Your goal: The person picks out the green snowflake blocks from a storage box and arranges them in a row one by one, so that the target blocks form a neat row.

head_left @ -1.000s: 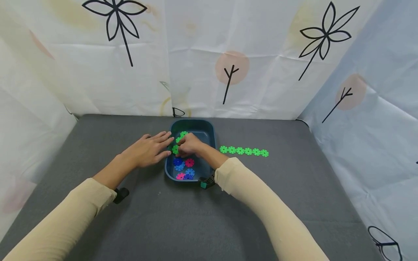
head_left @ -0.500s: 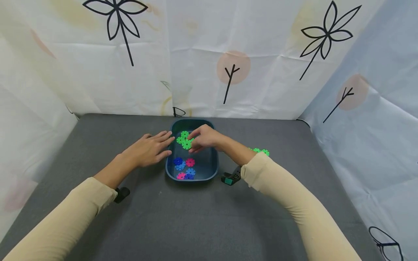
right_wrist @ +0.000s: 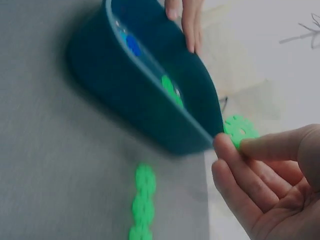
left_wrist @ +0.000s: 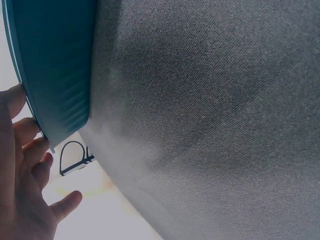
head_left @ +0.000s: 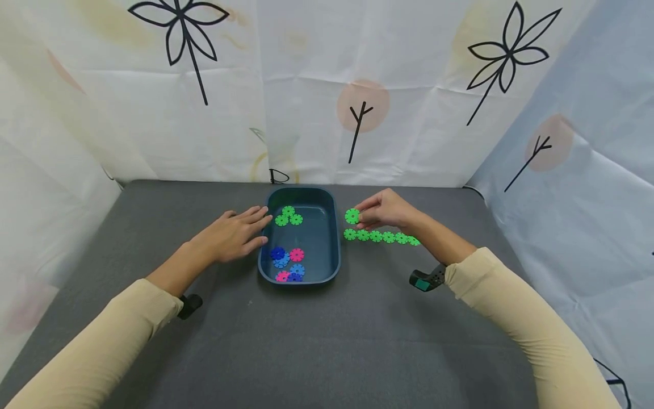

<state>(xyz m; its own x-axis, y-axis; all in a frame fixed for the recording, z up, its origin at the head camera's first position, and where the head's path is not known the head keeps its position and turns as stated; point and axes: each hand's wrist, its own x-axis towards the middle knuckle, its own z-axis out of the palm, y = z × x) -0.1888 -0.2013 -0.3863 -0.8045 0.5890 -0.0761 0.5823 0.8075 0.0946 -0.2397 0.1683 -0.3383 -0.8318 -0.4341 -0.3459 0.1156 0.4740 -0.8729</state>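
Right hand (head_left: 386, 209) pinching green disc (head_left: 351, 216), left hand (head_left: 232, 234) relaxed on tray (head_left: 320, 250), head view alone distinguishing pink discs (head_left: 297, 255).

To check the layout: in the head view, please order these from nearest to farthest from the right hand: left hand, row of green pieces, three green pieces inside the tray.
1. Row of green pieces: right of the tray.
2. Three green pieces: inside the tray, far end.
3. Left hand: at the tray's left side.

Tray (head_left: 319, 244) on table (head_left: 286, 346) — discs (head_left: 297, 255) inside (toward left) — disc row (head_left: 376, 236) right.
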